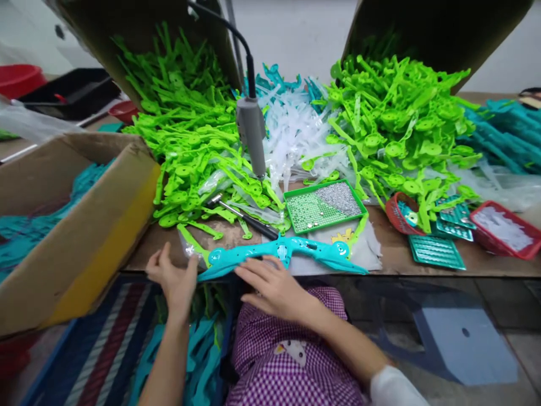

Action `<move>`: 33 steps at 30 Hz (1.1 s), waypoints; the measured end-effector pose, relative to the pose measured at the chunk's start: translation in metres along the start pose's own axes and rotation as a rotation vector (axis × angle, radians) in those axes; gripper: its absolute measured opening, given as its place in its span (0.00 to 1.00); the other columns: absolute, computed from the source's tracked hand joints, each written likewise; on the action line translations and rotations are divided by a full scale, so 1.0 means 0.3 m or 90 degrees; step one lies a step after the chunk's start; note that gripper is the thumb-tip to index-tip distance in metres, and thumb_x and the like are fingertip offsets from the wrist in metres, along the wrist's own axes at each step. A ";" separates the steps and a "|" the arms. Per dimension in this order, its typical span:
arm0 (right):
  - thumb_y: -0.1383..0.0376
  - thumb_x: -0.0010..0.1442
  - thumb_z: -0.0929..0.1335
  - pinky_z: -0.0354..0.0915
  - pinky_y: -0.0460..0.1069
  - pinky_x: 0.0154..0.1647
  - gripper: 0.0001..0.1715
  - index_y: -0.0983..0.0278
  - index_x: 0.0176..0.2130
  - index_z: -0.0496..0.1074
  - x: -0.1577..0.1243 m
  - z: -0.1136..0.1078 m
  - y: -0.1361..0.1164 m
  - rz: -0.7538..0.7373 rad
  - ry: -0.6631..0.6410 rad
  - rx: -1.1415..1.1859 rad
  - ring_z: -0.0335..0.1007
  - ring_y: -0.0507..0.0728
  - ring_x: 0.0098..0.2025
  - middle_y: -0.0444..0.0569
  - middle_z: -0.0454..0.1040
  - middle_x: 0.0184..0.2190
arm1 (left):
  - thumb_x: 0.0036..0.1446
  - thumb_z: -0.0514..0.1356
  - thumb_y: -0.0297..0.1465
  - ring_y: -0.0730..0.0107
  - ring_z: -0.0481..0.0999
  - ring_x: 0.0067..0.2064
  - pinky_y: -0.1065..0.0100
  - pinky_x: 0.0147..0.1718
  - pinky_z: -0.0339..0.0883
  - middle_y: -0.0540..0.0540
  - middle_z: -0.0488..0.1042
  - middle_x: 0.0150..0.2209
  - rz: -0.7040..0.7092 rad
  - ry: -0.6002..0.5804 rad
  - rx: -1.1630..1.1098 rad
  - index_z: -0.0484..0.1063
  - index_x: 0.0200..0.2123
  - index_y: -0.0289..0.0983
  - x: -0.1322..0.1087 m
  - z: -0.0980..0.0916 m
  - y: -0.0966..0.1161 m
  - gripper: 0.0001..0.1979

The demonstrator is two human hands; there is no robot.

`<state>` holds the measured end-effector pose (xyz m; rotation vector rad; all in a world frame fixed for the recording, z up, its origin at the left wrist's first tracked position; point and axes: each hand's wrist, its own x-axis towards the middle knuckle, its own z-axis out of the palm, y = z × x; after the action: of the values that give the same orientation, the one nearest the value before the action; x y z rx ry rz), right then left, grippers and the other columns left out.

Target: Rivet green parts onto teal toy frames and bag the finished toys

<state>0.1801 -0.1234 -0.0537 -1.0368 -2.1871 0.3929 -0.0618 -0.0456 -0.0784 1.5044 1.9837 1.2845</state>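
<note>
A long turquoise plastic part (pixel 249 251) lies across the table's front edge, with a lime-green arm piece at each end. My right hand (pixel 276 287) rests at its near edge by the middle, fingers stretched out rather than wrapped around it. Just off the part's left end is my left hand (pixel 174 279), its fingers apart and nothing in them. Above the part hangs a grey electric screwdriver (pixel 252 135) on a black cable. Behind the part sits a green tray (pixel 305 217) with many small metal pieces. A hammer (pixel 253 223) lies left of that tray.
Heaps of lime-green pieces (pixel 190 152) spill from tipped cardboard boxes, left and right. Clear plastic bags (pixel 291 129) fill the gap between them. A cardboard box (pixel 84 248) of turquoise parts stands at left. Red baskets (pixel 502 228) are at right. Below the edge is a blue stool (pixel 469 344).
</note>
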 end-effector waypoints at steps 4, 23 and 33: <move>0.65 0.62 0.67 0.72 0.52 0.44 0.11 0.59 0.46 0.72 -0.280 -0.254 0.087 0.303 0.316 0.065 0.76 0.55 0.42 0.47 0.79 0.39 | 0.56 0.62 0.33 0.52 0.63 0.58 0.52 0.60 0.54 0.42 0.67 0.51 0.303 -0.132 0.042 0.68 0.55 0.41 -0.085 0.020 0.181 0.22; 0.49 0.57 0.66 0.66 0.49 0.26 0.26 0.65 0.47 0.66 -0.495 -0.469 0.477 0.793 0.134 0.157 0.74 0.55 0.21 0.43 0.74 0.19 | 0.44 0.69 0.46 0.49 0.68 0.55 0.52 0.51 0.64 0.36 0.66 0.56 0.622 -0.864 0.136 0.57 0.60 0.36 -0.299 0.628 0.531 0.44; 0.57 0.46 0.74 0.67 0.45 0.17 0.29 0.61 0.41 0.56 -0.485 -0.452 0.486 0.835 0.266 0.591 0.71 0.52 0.19 0.40 0.74 0.21 | 0.44 0.69 0.43 0.47 0.68 0.57 0.48 0.52 0.64 0.34 0.64 0.59 0.607 -0.900 0.180 0.55 0.61 0.36 -0.298 0.633 0.538 0.44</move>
<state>0.4221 -0.1448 -0.0964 -1.5907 -0.5149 1.4061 0.2028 -0.0345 -0.0708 2.5056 0.4859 -0.1390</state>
